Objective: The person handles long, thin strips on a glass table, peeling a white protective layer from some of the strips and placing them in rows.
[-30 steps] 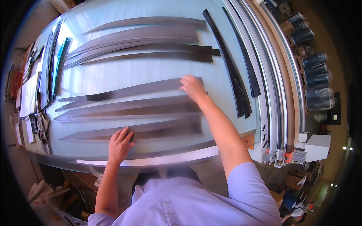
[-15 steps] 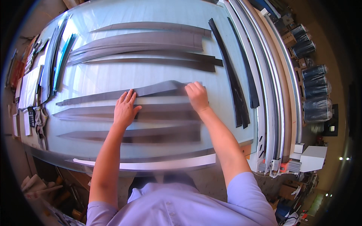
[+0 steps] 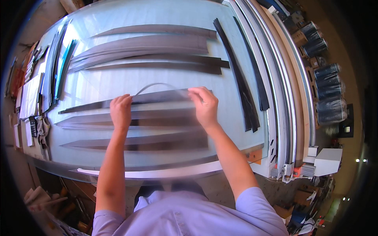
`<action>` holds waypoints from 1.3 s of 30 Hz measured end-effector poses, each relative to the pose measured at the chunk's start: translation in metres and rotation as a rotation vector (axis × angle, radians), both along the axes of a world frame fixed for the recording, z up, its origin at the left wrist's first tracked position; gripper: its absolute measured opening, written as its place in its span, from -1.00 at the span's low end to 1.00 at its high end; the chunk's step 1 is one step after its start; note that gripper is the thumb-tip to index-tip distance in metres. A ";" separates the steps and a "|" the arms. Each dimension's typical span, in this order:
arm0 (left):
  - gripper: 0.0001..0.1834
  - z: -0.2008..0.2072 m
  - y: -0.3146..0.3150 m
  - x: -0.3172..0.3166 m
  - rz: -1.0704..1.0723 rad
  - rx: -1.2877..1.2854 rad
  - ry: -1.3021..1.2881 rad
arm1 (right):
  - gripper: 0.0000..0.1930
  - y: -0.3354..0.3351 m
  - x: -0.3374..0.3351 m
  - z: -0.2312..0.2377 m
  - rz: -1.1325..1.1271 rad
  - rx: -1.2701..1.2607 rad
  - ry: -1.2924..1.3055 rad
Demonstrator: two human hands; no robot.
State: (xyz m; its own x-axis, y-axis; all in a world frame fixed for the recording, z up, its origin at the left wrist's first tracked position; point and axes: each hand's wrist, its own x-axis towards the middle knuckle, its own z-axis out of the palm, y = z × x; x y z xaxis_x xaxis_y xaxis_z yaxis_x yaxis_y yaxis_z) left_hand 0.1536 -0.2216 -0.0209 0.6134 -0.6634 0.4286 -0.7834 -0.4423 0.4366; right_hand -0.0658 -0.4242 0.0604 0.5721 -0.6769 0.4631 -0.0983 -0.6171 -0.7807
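Pinched above a counter [image 3: 118, 85] between fingertips of left hand [image 3: 120, 113] and right hand [image 3: 206, 109]: 1 thin grey strip [image 3: 158, 83], bowed into an arch over a dark grey strip [image 3: 165, 96] lying flat. Clenched together at the left side of the arch; nipped between thumb and fingers at the right, with blur there. Laid out nearer: a middle group [image 3: 165, 115] and a near group [image 3: 169, 137] of grey strips, then a white strip [image 3: 157, 173] along the counter's near edge. Judged at risk: creasing, from pushing both hands too close together; springing loose, from too light a pinch at the right; dragging the flat strip askew, from cling between layers. Changed since 0.5 seconds earlier: at left, from fingers spread flat to fingers pinched; at middle, from a low hump beside right hand to a taller arch spanning both. Unchanged: stacked grey pieces [image 3: 149, 43] beyond, black strips [image 3: 237, 78] at right.
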 end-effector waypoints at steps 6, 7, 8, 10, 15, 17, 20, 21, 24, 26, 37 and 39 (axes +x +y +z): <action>-0.89 0.064 0.064 -0.013 -0.142 0.611 0.389 | -0.92 0.048 -0.070 -0.029 -0.057 0.646 0.250; -0.74 0.071 0.066 -0.027 -0.145 0.827 0.436 | -0.92 0.062 -0.085 -0.042 -0.028 0.681 0.273; -0.63 0.071 0.069 -0.047 -0.260 0.677 0.339 | -0.91 0.077 -0.098 -0.051 0.009 0.733 0.330; -0.44 0.059 0.066 -0.086 -0.439 0.477 0.310 | -0.90 0.104 -0.121 -0.067 0.046 0.757 0.339; -0.72 0.031 0.038 -0.151 -0.550 0.489 0.796 | -0.92 0.122 -0.157 -0.068 0.028 0.932 0.360; -0.82 0.025 0.027 -0.161 -0.504 0.573 0.814 | -0.91 0.104 -0.167 -0.067 0.006 1.015 0.369; -0.78 0.017 0.000 -0.163 -0.390 0.632 0.862 | -0.76 0.064 -0.183 -0.091 -0.049 0.541 0.390; -0.77 0.015 -0.010 -0.164 -0.362 0.677 0.901 | -0.72 0.051 -0.187 -0.096 -0.013 0.455 0.458; -0.73 -0.002 -0.038 -0.173 -0.400 0.720 0.884 | -0.62 0.023 -0.191 -0.105 0.074 0.282 0.588; -0.73 -0.012 -0.049 -0.179 -0.420 0.697 0.864 | -0.59 0.019 -0.190 -0.108 0.107 0.294 0.589; -0.76 -0.027 -0.070 -0.178 -0.396 0.835 0.842 | -0.53 0.022 -0.190 -0.110 0.058 0.379 0.542; -0.76 -0.030 -0.071 -0.176 -0.411 0.835 0.849 | -0.53 0.023 -0.190 -0.111 0.053 0.378 0.539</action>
